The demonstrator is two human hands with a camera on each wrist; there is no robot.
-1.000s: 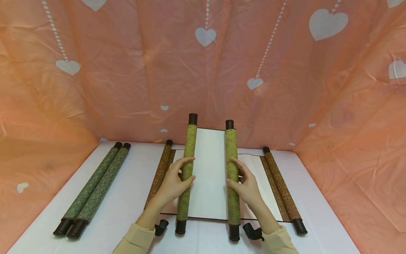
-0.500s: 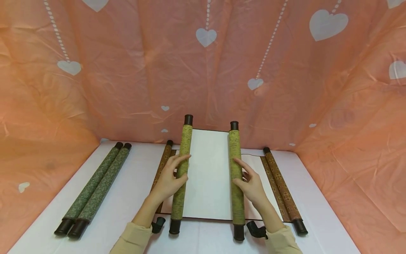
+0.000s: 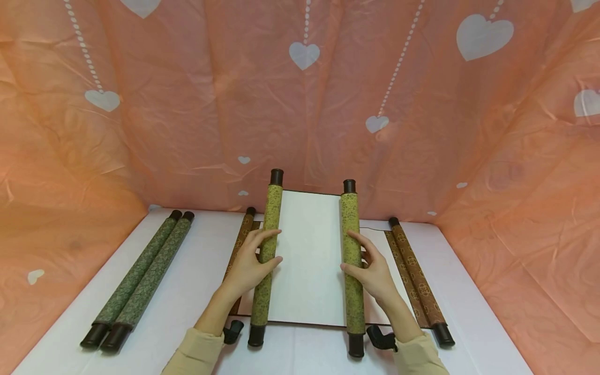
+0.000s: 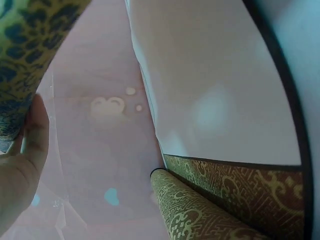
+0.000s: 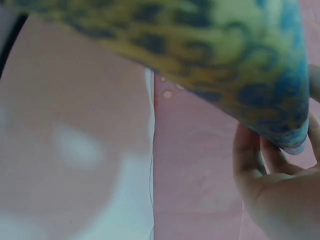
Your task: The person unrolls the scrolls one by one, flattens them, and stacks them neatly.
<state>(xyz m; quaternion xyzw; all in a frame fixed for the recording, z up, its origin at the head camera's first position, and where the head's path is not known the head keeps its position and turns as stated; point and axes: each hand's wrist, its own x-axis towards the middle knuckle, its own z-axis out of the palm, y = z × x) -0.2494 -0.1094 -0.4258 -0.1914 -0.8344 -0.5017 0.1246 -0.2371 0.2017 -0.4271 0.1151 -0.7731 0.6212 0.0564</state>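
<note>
A yellow-green patterned scroll [image 3: 354, 307] with dark end knobs is held by both hands over a brown scroll [image 3: 419, 276] that lies spread on the table. White blank paper shows between its two rolls. My left hand [image 3: 248, 266] grips the left roll, thumb and fingers around it; the left wrist view catches that hand [image 4: 22, 172] at the edge. On the right roll, my right hand [image 3: 377, 273] has its thumb in front and fingers behind. In the right wrist view the yellow-green roll [image 5: 215, 55] hangs above the brown scroll's pale paper [image 5: 75, 165].
Two green patterned rolls [image 3: 140, 284] with dark ends lie side by side on the left of the white table [image 3: 290, 359]. Pink cloth [image 3: 225, 104] with white hearts stands behind and at both sides. A black piece [image 3: 382, 338] sits at each wrist.
My hands have moved apart, left hand leftward and right hand rightward. The two yellow-green rolls are farther from each other, and more white paper shows between them.
</note>
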